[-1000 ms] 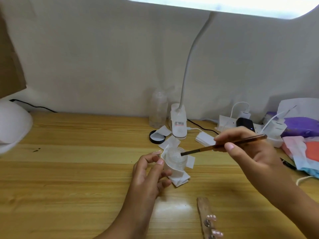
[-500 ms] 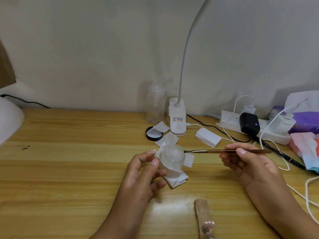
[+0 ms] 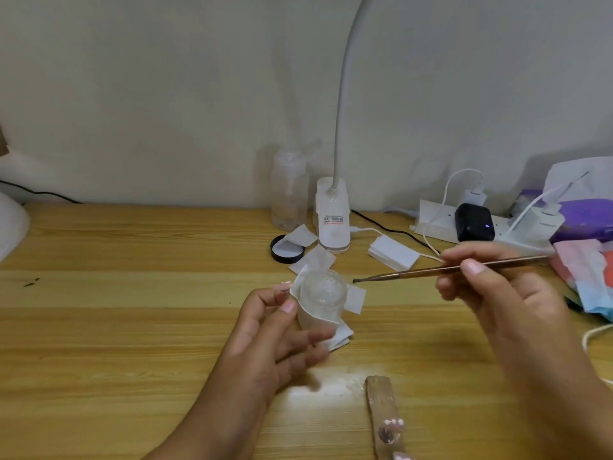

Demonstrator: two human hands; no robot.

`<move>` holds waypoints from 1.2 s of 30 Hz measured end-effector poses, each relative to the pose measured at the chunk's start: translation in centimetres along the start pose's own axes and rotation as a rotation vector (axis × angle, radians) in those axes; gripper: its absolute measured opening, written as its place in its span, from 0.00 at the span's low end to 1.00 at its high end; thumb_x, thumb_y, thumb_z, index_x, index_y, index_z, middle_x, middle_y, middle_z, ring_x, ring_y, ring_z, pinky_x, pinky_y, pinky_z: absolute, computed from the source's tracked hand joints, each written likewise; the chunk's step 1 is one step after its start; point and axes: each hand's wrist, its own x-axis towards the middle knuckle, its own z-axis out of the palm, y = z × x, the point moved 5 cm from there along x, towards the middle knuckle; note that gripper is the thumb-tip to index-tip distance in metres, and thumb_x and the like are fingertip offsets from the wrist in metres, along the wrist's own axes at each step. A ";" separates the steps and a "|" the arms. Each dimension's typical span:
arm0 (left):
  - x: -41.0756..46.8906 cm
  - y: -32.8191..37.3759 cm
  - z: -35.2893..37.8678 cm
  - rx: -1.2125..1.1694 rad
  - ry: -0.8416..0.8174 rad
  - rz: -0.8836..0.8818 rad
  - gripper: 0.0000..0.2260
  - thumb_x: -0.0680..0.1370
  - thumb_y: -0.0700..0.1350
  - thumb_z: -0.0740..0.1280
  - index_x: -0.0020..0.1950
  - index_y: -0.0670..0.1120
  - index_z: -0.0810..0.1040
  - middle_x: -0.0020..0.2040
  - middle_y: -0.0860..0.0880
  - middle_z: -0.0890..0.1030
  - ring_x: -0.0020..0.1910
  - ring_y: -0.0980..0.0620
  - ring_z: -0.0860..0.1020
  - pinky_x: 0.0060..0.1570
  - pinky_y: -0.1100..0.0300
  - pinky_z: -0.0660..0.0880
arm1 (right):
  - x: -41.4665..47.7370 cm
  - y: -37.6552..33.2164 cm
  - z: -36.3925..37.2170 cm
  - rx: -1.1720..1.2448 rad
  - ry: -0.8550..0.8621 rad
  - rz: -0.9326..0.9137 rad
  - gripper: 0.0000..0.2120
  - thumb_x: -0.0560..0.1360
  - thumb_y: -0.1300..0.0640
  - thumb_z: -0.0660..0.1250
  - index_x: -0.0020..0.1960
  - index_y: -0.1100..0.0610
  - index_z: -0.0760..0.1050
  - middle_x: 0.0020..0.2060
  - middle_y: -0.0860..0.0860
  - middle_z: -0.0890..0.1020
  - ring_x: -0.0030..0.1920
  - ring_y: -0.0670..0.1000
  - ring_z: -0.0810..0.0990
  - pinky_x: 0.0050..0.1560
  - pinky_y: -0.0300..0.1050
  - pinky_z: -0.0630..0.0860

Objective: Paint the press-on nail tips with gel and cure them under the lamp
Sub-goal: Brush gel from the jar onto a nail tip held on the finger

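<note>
My left hand (image 3: 272, 330) grips a small clear gel jar (image 3: 320, 295) wrapped in a white wipe, tilted a little over the wooden desk (image 3: 132, 327). My right hand (image 3: 491, 293) pinches a thin brown brush (image 3: 444, 269) held nearly level, its dark tip just right of the jar's mouth and apart from it. A wooden stick (image 3: 381, 413) lies at the bottom edge with pale pink nail tips (image 3: 393, 426) stuck on it. Part of the white curing lamp (image 3: 10, 227) shows at the far left edge.
Behind the jar stand a clear bottle (image 3: 288, 194), a black lid (image 3: 288, 249), loose white wipes (image 3: 313, 258) and a white gooseneck desk lamp (image 3: 332, 217). At the right are a power strip (image 3: 441, 224) with chargers and cables, a black case (image 3: 474, 222) and coloured packets (image 3: 587, 270).
The brush tip has left the jar's mouth and my right hand has drawn back to the right. The head view has tilted down and left. My left hand keeps its hold.
</note>
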 end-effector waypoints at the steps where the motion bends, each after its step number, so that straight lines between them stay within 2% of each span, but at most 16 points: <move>1: 0.1 0.0 0.1 -0.013 -0.030 -0.036 0.06 0.67 0.55 0.67 0.43 0.59 0.80 0.46 0.55 0.86 0.49 0.41 0.84 0.47 0.48 0.82 | 0.5 -1.2 0.3 -0.085 -0.019 -0.092 0.07 0.76 0.49 0.68 0.48 0.50 0.83 0.41 0.51 0.84 0.43 0.47 0.84 0.46 0.35 0.79; 4: 0.4 -0.1 0.5 -0.072 -0.138 -0.144 0.03 0.76 0.55 0.65 0.45 0.59 0.78 0.50 0.55 0.85 0.54 0.39 0.82 0.54 0.43 0.79 | 2.4 -3.2 1.4 -0.268 -0.038 -0.143 0.13 0.80 0.57 0.64 0.41 0.51 0.83 0.32 0.47 0.83 0.35 0.44 0.83 0.38 0.31 0.78; 5: 0.4 -0.1 0.5 -0.088 -0.163 -0.170 0.04 0.78 0.55 0.65 0.44 0.58 0.77 0.51 0.53 0.85 0.56 0.39 0.82 0.55 0.42 0.79 | 2.5 -4.2 2.3 -0.329 -0.100 -0.229 0.12 0.81 0.55 0.63 0.43 0.51 0.83 0.34 0.46 0.83 0.37 0.44 0.84 0.39 0.33 0.78; 7: 0.5 -0.1 0.6 -0.114 -0.184 -0.197 0.04 0.76 0.55 0.66 0.43 0.57 0.77 0.54 0.52 0.84 0.58 0.39 0.81 0.54 0.42 0.79 | 1.9 -5.7 4.3 -0.487 -0.251 -0.405 0.08 0.79 0.47 0.63 0.48 0.48 0.79 0.39 0.44 0.83 0.41 0.46 0.84 0.41 0.38 0.79; 9: 0.5 -0.1 0.7 -0.127 -0.185 -0.201 0.03 0.73 0.54 0.67 0.43 0.57 0.77 0.59 0.53 0.81 0.57 0.38 0.81 0.53 0.43 0.79 | 1.4 -5.9 5.2 -0.615 -0.363 -0.425 0.08 0.78 0.44 0.61 0.49 0.46 0.77 0.40 0.42 0.82 0.42 0.46 0.83 0.40 0.41 0.77; 15: 0.9 -0.4 0.7 -0.102 -0.183 -0.161 0.07 0.73 0.54 0.67 0.49 0.57 0.80 0.58 0.57 0.81 0.56 0.39 0.81 0.54 0.45 0.79 | 0.8 -5.1 6.6 -0.798 -0.470 -0.523 0.10 0.79 0.48 0.60 0.51 0.49 0.78 0.41 0.38 0.79 0.45 0.40 0.80 0.43 0.34 0.75; 18: 0.9 -0.5 0.6 -0.081 -0.194 -0.135 0.10 0.73 0.55 0.66 0.53 0.57 0.80 0.59 0.57 0.81 0.57 0.40 0.81 0.55 0.46 0.79 | 0.1 -4.4 6.7 -0.857 -0.502 -0.535 0.11 0.79 0.48 0.59 0.53 0.50 0.79 0.43 0.39 0.80 0.44 0.40 0.79 0.41 0.38 0.77; 22: 0.8 -0.5 0.6 -0.067 -0.208 -0.119 0.11 0.74 0.55 0.66 0.56 0.58 0.79 0.60 0.56 0.81 0.58 0.40 0.81 0.56 0.48 0.79 | -0.3 -3.7 6.9 -0.832 -0.518 -0.520 0.11 0.80 0.48 0.59 0.52 0.50 0.79 0.43 0.39 0.79 0.45 0.40 0.79 0.41 0.36 0.76; 26: 0.8 -0.5 0.6 -0.070 -0.215 -0.134 0.11 0.75 0.54 0.66 0.56 0.57 0.79 0.60 0.55 0.81 0.58 0.40 0.81 0.57 0.48 0.78 | -0.2 -3.8 6.4 -0.726 -0.482 -0.486 0.09 0.79 0.48 0.61 0.51 0.49 0.78 0.41 0.38 0.80 0.45 0.41 0.81 0.42 0.30 0.73; 32: 0.9 -0.4 0.6 -0.182 -0.157 -0.230 0.03 0.74 0.51 0.71 0.46 0.54 0.82 0.56 0.51 0.83 0.55 0.36 0.81 0.52 0.45 0.80 | -0.5 -4.0 2.9 -0.563 -0.294 -0.424 0.08 0.77 0.49 0.62 0.52 0.45 0.79 0.45 0.40 0.83 0.47 0.44 0.83 0.47 0.35 0.77; 36: 0.9 -0.4 0.6 -0.231 -0.100 -0.267 0.06 0.68 0.51 0.71 0.44 0.55 0.83 0.59 0.49 0.81 0.54 0.35 0.82 0.52 0.42 0.79 | -0.7 -2.8 0.8 -0.455 -0.222 -0.326 0.08 0.75 0.48 0.62 0.50 0.40 0.79 0.45 0.43 0.84 0.47 0.46 0.84 0.48 0.37 0.78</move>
